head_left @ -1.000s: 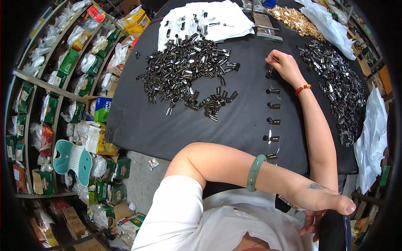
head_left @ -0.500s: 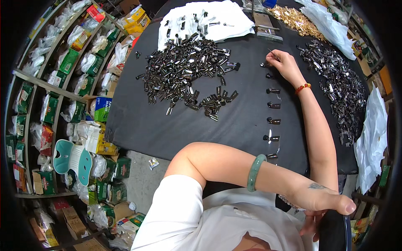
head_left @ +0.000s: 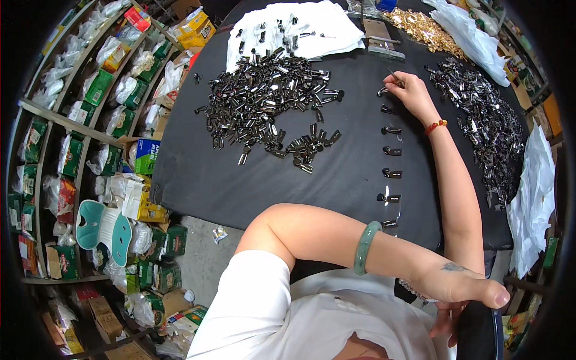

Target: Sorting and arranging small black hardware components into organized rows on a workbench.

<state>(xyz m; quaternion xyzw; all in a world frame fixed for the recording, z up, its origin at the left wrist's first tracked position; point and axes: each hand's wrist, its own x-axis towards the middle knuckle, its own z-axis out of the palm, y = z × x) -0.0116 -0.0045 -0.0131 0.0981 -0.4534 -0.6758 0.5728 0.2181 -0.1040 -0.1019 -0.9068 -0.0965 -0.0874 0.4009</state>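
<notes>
My right hand (head_left: 411, 93) is closed in a pinch at the far end of a column of black metal zipper pulls. A thin, dark, pointed piece (head_left: 394, 77) sticks out of its fingertips; its kind I cannot make out. Right beside these fingers lies a small shiny zipper pull (head_left: 382, 92). Nearer pulls, such as this one (head_left: 392, 174), are spaced along a clear strip on the black tabletop (head_left: 336, 192). Crossing over to the lower right, my left hand (head_left: 468, 288) is wrapped round a flat dark object with a blue edge (head_left: 480, 330), perhaps a phone.
A big heap of zipper pulls (head_left: 264, 90) lies left of the column, another dark heap (head_left: 483, 126) on the right. Gold pieces (head_left: 423, 30) and a metal block (head_left: 379, 36) stand at the back. White sheeting (head_left: 330, 24) lies far left; shelves of boxes (head_left: 96, 87) line the left.
My right fingers have shifted slightly to the right, and the thin piece between them has turned. The small pull beside them has moved a little right. My left hand looks the same.
</notes>
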